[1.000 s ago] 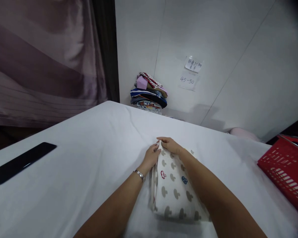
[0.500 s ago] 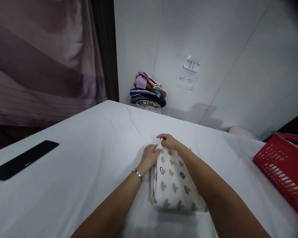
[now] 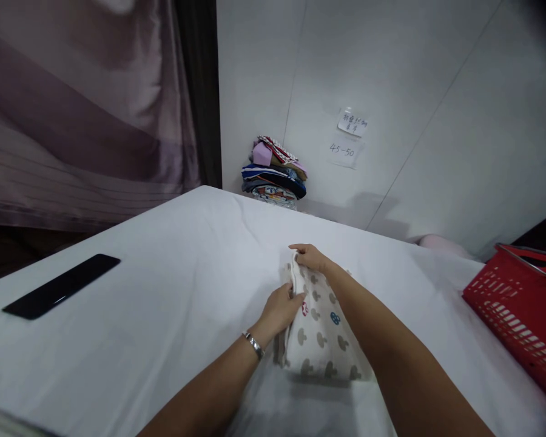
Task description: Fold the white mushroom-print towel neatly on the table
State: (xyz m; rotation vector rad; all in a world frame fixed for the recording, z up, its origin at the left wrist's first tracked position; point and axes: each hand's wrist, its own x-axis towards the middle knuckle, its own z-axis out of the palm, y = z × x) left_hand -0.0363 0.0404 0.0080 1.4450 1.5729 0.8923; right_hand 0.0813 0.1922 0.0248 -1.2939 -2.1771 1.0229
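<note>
A folded white cloth (image 3: 321, 340) with grey mushroom prints, plus one red and one blue figure, is held between my hands at the middle of the table. My left hand (image 3: 282, 308) grips its left edge about halfway along, thumb on the printed face and fingers behind. At the far left corner, my right hand (image 3: 310, 257) pinches the cloth's top edge. My right forearm covers part of the cloth's right side. Several folded layers show along the left edge.
A white-covered table (image 3: 200, 243) spreads beneath. On the left lies a flat black object (image 3: 64, 285); on the right stands a red plastic basket (image 3: 514, 303). Folded fabrics (image 3: 275, 170) are stacked at the back by the wall, below and left of paper notes (image 3: 348, 136).
My left hand has slid from the top corner down along the cloth's left edge. My right hand stays at the top corner. The view has shifted slightly.
</note>
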